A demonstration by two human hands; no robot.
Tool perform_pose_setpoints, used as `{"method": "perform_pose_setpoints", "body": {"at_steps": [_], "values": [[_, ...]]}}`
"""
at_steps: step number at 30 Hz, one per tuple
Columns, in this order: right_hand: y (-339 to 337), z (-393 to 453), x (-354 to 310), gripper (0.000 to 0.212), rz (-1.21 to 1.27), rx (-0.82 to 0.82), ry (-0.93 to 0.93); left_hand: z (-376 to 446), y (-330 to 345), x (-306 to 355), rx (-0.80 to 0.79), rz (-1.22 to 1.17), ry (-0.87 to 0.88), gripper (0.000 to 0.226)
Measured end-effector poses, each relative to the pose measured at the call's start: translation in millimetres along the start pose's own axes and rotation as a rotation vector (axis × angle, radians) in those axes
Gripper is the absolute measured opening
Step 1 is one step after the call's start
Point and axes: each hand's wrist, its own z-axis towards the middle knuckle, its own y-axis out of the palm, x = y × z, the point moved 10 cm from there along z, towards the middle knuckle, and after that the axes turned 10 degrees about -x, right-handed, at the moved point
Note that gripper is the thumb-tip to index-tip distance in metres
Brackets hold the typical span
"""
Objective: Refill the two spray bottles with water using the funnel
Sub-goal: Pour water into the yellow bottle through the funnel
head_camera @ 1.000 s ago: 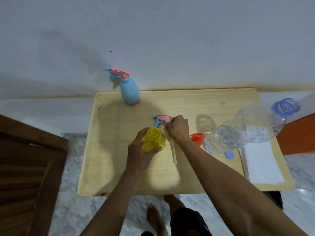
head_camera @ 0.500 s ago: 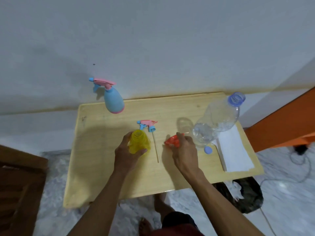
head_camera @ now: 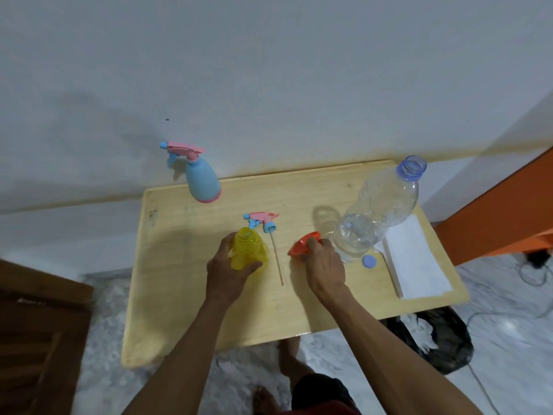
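Single head-worn wide-angle view, looking forward and steeply down from above the near edge of the wooden table (head_camera: 185, 295). Whole tabletop in frame at arm's reach; wall (head_camera: 269, 70) beyond its far edge, floor (head_camera: 508, 339) at its right and near sides.

On the wooden table (head_camera: 185, 295) there are two spray bottles: one blue bottle (head_camera: 202, 181) with its trigger head on, and one yellow bottle (head_camera: 247, 250) with an open neck. There is one loose trigger head (head_camera: 261, 220), one orange funnel (head_camera: 302, 244), one big clear water bottle (head_camera: 380, 211) and one blue cap (head_camera: 369, 261). I also count one white folded paper (head_camera: 416, 259) and two hands: the left hand (head_camera: 227, 272) and the right hand (head_camera: 324, 265).
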Motion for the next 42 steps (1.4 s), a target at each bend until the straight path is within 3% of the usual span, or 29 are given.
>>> {"method": "perform_pose_setpoints", "body": {"at_steps": [9,17,24,38,42], "values": [[-105.6,-29.2,-58.8,0.030,0.420,0.298,-0.280,-2.5,-0.8,6.3,-0.003,0.004,-0.007,0.078],[-95.6,-36.8,-109.4,0.025,0.572,0.047,-0.371,-3.7,-2.4,9.1,-0.007,0.048,-0.014,0.076],[-71.4,-31.7,-107.8,0.024,0.508,-0.021,-0.385,-2.3,-2.2,5.4,-0.014,0.064,-0.041,0.076],[-63.8,-40.4,-120.3,0.032,0.347,-0.024,-0.505,-4.0,-3.1,9.6,-0.035,0.081,-0.052,0.080],[-68.2,-45.6,-118.1,0.041,0.361,-0.009,-0.514,-10.6,-5.3,12.0,-0.067,0.059,-0.046,0.098]]}}
